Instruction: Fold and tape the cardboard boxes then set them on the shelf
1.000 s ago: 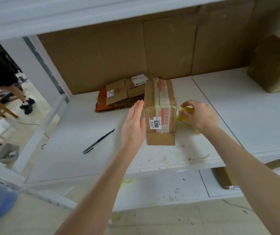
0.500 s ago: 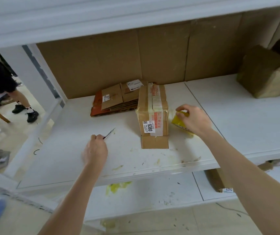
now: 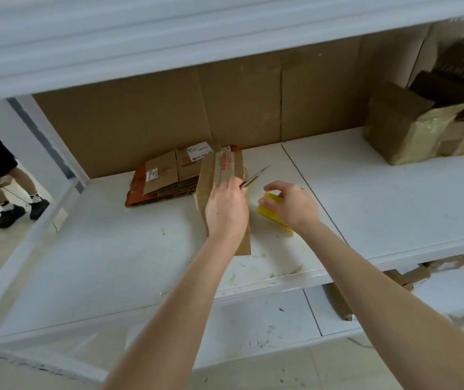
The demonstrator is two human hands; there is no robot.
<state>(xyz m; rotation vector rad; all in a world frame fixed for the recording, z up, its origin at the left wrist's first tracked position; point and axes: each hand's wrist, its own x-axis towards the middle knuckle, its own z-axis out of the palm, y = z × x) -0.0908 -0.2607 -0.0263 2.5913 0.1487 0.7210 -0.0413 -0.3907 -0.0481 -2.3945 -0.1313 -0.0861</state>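
- Nearest, the lower shelf (image 3: 253, 319) carries loose cardboard scraps (image 3: 410, 277) at its right side
- Both bare forearms reach over the front edge of the white shelf (image 3: 84, 249), whose surface is scuffed and stained near the front
- The left hand (image 3: 226, 209) lies over the top of the cardboard box (image 3: 219, 175), its fingers curled round a slim cutter (image 3: 254, 177) whose tip points up and to the right, past the box's right edge
- The cardboard box stands on the shelf at its middle, flaps down and a strip of tape along the top; it is closed, so what it holds cannot be told
- The right hand (image 3: 292, 206) is just right of the box, fingers bent over a yellow tape roll (image 3: 268, 209) that sits low against the shelf
- Behind and left of the box, touching it, lies a stack of flattened boxes (image 3: 166, 178) with white labels
- Far right on the shelf stand brown taped boxes (image 3: 399, 128), one with a raised flap; their contents are out of sight
- A cardboard backing (image 3: 168, 114) lines the rear
- Beyond the left post, a person's legs (image 3: 14, 192) stand on the floor
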